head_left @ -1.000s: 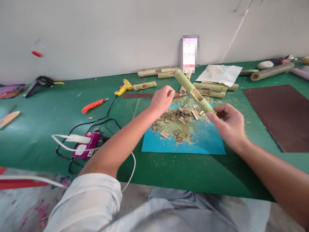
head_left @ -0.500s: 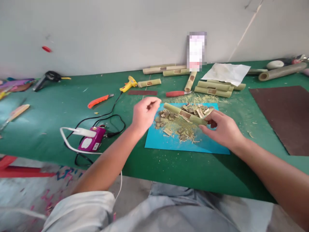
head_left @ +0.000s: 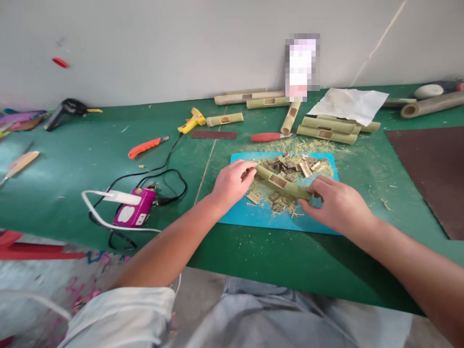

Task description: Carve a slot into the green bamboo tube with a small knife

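A green bamboo tube (head_left: pixel 288 186) with a rectangular opening in its upper side is held between my hands, tilted down to the right. My left hand (head_left: pixel 235 181) pinches its left end, and my right hand (head_left: pixel 331 198) grips its right end. Below the tube, a blue sheet (head_left: pixel 246 219) carries wood chips (head_left: pixel 304 169) and shavings. A red-handled knife (head_left: pixel 267 137) lies just behind the sheet. More cut bamboo tubes (head_left: pixel 326 135) are stacked at the back right, partly under white paper (head_left: pixel 348 105).
On the green table (head_left: pixel 253 261), an orange cutter (head_left: pixel 147 147), a yellow glue gun (head_left: pixel 192 122) and a purple power adapter (head_left: pixel 136 208) with cables lie to the left. A dark brown sheet (head_left: pixel 427 169) lies at the right. A blurred upright device (head_left: pixel 301 65) leans on the wall.
My left hand has moved right and taken the left end of the tube, which it was apart from before. My right hand still holds the other end. The view has shifted slightly.
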`<state>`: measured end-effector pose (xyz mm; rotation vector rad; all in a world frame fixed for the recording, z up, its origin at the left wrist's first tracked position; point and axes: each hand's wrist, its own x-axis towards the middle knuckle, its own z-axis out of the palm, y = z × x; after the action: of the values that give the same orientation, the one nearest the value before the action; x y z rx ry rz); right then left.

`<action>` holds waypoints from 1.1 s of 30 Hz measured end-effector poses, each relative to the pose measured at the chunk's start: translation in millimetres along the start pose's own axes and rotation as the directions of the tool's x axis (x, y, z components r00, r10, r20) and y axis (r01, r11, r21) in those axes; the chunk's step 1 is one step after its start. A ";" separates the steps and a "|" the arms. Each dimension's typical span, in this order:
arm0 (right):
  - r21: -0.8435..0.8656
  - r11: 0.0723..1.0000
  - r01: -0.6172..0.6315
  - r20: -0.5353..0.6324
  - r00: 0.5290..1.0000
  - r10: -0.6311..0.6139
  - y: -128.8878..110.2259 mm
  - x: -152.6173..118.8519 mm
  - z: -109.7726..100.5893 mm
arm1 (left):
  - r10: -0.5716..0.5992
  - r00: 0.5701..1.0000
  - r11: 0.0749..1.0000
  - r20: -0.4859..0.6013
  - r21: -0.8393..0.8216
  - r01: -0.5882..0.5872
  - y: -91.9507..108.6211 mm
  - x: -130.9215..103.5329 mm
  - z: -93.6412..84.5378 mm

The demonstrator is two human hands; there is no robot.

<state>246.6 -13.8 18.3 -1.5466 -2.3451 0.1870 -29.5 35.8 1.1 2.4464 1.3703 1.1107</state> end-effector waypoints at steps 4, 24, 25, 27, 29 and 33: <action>-0.119 0.991 0.056 0.001 0.998 -0.057 -2.8 -2.3 2.4 | -0.010 1.000 1.000 0.014 -0.017 0.010 -3.5 0.0 2.3; -0.290 0.953 0.086 -0.006 0.996 -0.092 -13.2 -4.2 1.3 | 0.141 0.989 0.990 0.046 0.022 -0.143 2.8 3.4 6.8; -0.288 0.954 0.083 -0.002 0.996 -0.088 -13.6 -4.1 1.1 | 0.141 0.989 0.989 0.040 0.033 -0.143 2.0 3.5 6.9; -0.277 0.957 0.087 0.010 0.996 -0.087 -14.4 -3.9 0.5 | 0.179 0.982 0.983 0.060 0.027 -0.181 0.9 3.4 7.8; -0.272 0.959 0.079 0.018 0.997 -0.077 -15.1 -3.8 0.0 | 0.191 0.979 0.981 0.072 0.015 -0.193 0.5 3.0 9.1; -0.284 0.957 0.057 0.039 0.998 -0.048 -15.9 -4.0 -0.5 | 0.147 0.988 0.985 0.047 0.082 -0.150 0.9 1.1 10.0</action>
<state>234.4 -23.9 22.5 -1.6129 -2.5234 -0.1485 -22.0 38.4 -5.1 2.6551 1.2672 1.0450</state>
